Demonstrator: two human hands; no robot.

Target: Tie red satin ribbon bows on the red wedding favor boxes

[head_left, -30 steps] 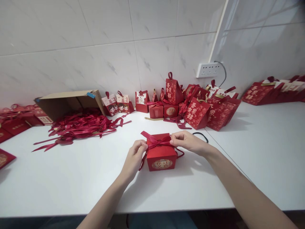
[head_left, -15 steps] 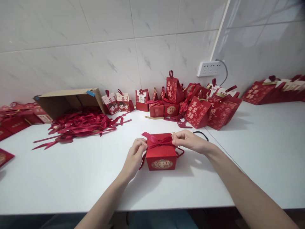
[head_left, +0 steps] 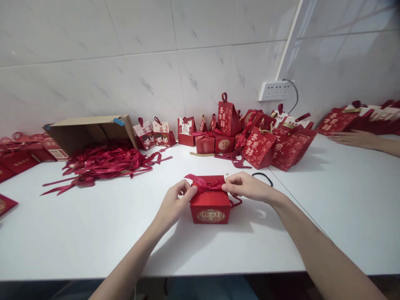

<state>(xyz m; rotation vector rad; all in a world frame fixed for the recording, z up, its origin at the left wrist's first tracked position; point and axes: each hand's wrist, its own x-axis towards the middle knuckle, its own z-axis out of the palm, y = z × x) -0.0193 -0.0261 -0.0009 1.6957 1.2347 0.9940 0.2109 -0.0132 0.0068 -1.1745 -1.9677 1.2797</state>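
On the white flat worktop (head_left: 93, 237), a loose heap of dark-red satin ribbons (head_left: 109, 162) spilled from a brown cardboard carton (head_left: 90, 121), and red printed paper gift boxes (head_left: 258, 146) stood behind. A thin black loop (head_left: 270, 180) lay just beyond the right hand (head_left: 245, 184); another person's hand (head_left: 353, 138) rested at far right. The red cardboard box with gold emblem (head_left: 210, 216) stood between the right hand and the left hand (head_left: 176, 198), each grip pinched closed on one side of the crimson ribbon bow (head_left: 208, 186) on its top.

Left grip (head_left: 175, 202) and right grip (head_left: 248, 186) face inward, both pinched.
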